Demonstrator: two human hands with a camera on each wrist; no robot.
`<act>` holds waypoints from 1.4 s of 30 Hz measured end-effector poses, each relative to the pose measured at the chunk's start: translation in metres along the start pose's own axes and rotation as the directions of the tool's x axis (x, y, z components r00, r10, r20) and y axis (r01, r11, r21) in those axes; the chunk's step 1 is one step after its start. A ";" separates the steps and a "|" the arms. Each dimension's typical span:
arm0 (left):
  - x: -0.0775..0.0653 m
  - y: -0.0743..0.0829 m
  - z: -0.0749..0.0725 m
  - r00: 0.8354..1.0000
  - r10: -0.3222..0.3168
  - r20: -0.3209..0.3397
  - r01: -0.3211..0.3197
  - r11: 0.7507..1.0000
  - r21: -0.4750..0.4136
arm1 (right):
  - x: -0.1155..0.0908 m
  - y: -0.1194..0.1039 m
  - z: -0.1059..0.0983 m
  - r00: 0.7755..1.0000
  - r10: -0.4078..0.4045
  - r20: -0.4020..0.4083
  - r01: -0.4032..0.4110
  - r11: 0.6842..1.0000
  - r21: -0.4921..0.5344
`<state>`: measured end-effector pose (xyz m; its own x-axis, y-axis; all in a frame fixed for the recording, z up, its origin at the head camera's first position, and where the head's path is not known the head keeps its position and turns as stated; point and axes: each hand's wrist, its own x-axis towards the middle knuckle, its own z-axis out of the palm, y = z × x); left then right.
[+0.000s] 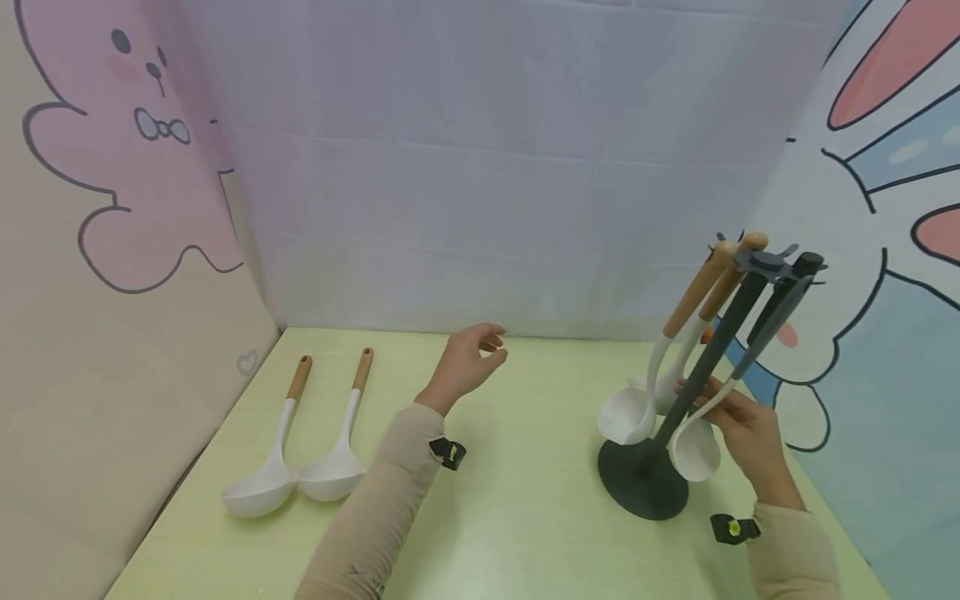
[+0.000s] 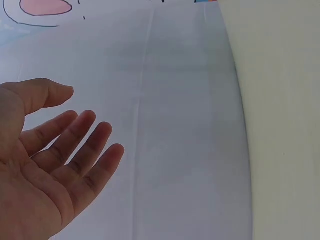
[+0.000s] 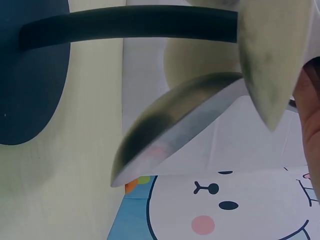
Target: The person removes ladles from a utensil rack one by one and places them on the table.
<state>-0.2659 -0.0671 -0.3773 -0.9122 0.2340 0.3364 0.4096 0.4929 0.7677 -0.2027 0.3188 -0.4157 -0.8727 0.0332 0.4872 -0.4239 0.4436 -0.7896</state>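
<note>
My right hand (image 1: 746, 429) is at the utensil rack (image 1: 652, 479) on the right, its fingers behind the white neck of a dark-handled ladle (image 1: 693, 454) and close to the rack's pole. Part of the hand (image 3: 310, 120) shows at the edge of the right wrist view, beside a ladle bowl (image 3: 272, 60); I cannot tell whether its fingers grip anything. A ladle with a wooden handle (image 1: 697, 287) hangs on the pole's left side, another behind it. My left hand (image 1: 465, 362) is raised over the table's far middle, fingers relaxed and holding nothing; its palm (image 2: 30, 200) shows in the left wrist view.
Two white ladles with wooden handles, one (image 1: 258, 492) left of the other (image 1: 330, 475), lie on the pale yellow table (image 1: 525, 500). A white curtain (image 1: 510, 208) closes off the back. Printed side panels stand left and right, the right one (image 1: 900, 400) close to the rack.
</note>
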 end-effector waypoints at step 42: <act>0.027 0.074 0.140 0.929 0.155 0.336 -0.128 0.987 -0.101 | -0.010 0.004 0.011 0.988 -0.129 -0.088 0.144 0.973 0.180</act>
<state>-0.2582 0.0933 -0.3878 -0.7794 0.5753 0.2481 0.5193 0.3715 0.7696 -0.1988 0.3109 -0.4277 -0.7857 0.0544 0.6163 -0.5814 0.2755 -0.7656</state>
